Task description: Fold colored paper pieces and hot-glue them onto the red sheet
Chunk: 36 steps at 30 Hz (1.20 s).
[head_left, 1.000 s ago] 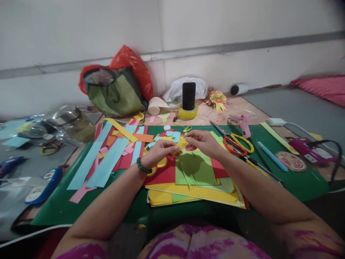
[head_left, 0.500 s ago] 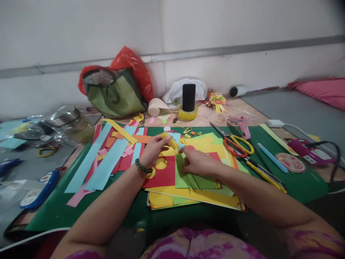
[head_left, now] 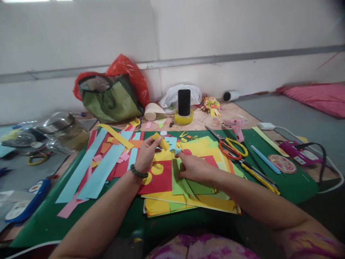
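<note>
My left hand, with a beaded bracelet at its wrist, pinches a small yellow paper strip between thumb and fingers. Close to its right, my right hand is closed, with a small light blue paper piece at its fingertips. Green paper sheets lie beneath the right hand, partly hidden by it. Below the left hand is a red paper sheet bearing yellow paper circles. All of it rests on a stack of yellow paper.
Long light blue paper strips and scraps lie left on the green mat. Scissors, a yellow utility knife and a pink glue gun are on the right. A phone stands behind, propped on a tape roll.
The view has shifted slightly, so the table's contents sit a little lower and farther left. Both hands keep their paper pieces, in nearly the same pose.
</note>
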Each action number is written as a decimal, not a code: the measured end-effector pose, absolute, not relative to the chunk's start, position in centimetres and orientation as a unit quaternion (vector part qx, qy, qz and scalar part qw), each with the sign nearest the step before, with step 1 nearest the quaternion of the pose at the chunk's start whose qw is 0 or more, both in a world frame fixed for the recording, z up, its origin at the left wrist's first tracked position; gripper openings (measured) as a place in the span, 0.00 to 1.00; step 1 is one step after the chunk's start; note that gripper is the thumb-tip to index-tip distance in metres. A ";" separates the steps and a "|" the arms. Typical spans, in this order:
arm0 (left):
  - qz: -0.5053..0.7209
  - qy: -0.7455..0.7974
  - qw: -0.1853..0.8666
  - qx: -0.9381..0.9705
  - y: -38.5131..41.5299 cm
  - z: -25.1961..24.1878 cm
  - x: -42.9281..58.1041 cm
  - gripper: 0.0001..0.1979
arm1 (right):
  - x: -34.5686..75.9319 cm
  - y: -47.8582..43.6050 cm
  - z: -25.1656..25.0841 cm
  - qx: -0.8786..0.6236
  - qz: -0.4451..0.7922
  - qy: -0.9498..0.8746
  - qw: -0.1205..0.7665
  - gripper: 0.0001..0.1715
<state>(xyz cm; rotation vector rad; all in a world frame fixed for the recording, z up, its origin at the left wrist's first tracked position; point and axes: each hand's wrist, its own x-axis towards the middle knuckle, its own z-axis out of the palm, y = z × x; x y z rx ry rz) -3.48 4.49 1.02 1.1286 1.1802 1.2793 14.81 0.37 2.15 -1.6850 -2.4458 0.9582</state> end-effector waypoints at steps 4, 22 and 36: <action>0.530 0.494 0.497 0.477 4.6 0.9 -3.5 0.23 | 14.8 0.2 2.3 -0.531 0.309 -0.789 0.001 0.43; 0.486 0.461 0.527 0.522 4.1 1.2 -3.3 0.19 | 15.0 1.1 1.6 -0.501 0.275 -0.820 0.010 0.34; 0.445 0.439 0.553 0.551 4.1 0.5 -3.4 0.21 | 15.1 1.4 1.7 -0.505 0.253 -0.826 0.007 0.33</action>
